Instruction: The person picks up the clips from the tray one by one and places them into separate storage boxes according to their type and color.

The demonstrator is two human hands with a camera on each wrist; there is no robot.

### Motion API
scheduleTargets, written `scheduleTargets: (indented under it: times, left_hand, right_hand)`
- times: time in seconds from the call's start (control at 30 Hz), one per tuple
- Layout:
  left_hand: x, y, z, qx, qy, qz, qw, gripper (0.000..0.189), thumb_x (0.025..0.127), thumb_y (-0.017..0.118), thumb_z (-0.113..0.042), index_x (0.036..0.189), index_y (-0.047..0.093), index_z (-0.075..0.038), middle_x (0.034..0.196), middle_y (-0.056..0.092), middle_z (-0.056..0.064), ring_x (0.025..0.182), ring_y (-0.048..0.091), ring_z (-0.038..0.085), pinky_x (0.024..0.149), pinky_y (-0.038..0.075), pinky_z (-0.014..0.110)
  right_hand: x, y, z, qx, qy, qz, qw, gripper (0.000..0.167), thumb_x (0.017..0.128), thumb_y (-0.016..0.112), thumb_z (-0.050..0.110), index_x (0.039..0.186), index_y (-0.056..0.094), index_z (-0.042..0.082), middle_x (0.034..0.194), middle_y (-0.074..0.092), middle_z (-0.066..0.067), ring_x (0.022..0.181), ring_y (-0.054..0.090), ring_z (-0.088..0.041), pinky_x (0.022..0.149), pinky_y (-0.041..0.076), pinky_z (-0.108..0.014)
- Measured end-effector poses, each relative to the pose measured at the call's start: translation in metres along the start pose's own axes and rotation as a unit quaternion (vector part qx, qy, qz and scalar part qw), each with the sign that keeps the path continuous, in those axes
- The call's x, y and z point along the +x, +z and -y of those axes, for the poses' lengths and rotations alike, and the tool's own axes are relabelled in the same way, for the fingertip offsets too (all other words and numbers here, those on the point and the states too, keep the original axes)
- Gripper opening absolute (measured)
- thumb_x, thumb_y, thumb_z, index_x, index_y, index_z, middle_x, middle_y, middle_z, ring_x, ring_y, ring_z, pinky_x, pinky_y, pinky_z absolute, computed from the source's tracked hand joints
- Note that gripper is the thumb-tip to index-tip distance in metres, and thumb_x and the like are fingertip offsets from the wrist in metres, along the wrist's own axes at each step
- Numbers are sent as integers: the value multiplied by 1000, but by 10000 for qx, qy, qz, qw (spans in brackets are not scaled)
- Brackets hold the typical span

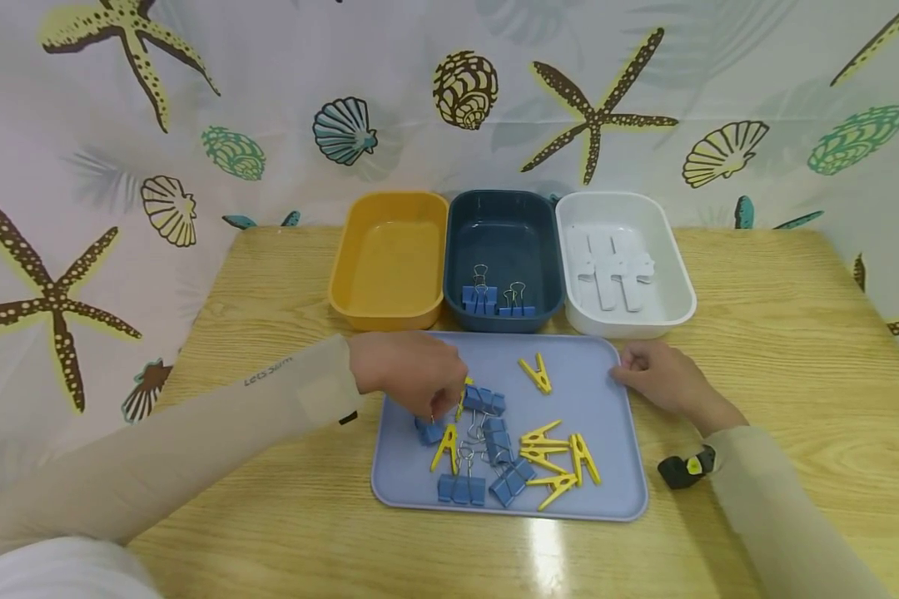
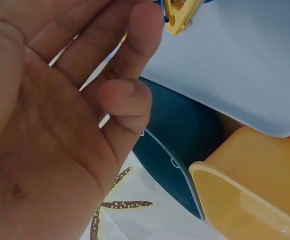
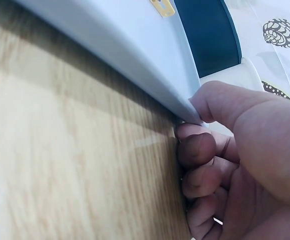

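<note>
A light blue tray (image 1: 607, 466) lies on the wooden table and holds several blue binder clips (image 1: 462, 488) and yellow clothes pegs (image 1: 536, 373). My left hand (image 1: 430, 412) reaches down into the tray's left part, its fingertips just over a blue binder clip (image 1: 429, 431). In the left wrist view that hand (image 2: 135, 60) shows a bare palm, with thumb and fingers apart and a yellow peg (image 2: 181, 15) just beyond the fingertips. My right hand (image 1: 625, 370) pinches the tray's far right corner. The thumb lies on the tray's rim (image 3: 135, 65) and the fingers (image 3: 197, 150) curl under it.
Three bins stand in a row behind the tray. The yellow bin (image 1: 389, 316) shows nothing inside, the dark blue bin (image 1: 502, 320) holds two blue binder clips (image 1: 479, 297), and the white bin (image 1: 629, 324) holds white pegs. A shell-print curtain hangs behind the table.
</note>
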State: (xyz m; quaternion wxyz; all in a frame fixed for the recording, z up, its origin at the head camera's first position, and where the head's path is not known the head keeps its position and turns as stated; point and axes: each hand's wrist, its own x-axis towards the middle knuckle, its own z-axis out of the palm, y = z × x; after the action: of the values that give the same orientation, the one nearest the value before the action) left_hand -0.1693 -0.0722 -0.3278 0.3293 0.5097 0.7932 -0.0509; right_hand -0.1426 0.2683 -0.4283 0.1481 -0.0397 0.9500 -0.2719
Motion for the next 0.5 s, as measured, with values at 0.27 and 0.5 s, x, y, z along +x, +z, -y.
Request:
scheduleTargets:
  times: [0.27, 0.5]
  left_hand:
    - [-2, -1, 2, -205, -83, -40, 9997, 19, 83, 74, -23, 67, 66, -22, 67, 59, -10, 64, 53, 7, 57, 42, 22]
    - [-5, -4, 3, -277, 9, -381, 9989, 22, 87, 71, -23, 67, 62, -23, 69, 57, -10, 65, 53, 8, 60, 42, 21]
  right_hand:
    - [0, 0, 0, 55, -19, 20, 10000, 25, 91, 63, 28, 74, 56, 11, 59, 45, 4, 63, 45, -16, 60, 35, -29]
    - [0, 0, 0, 43, -44, -2, 10000, 25, 91, 63, 28, 74, 56, 11, 60, 45, 4, 63, 45, -16, 60, 35, -29]
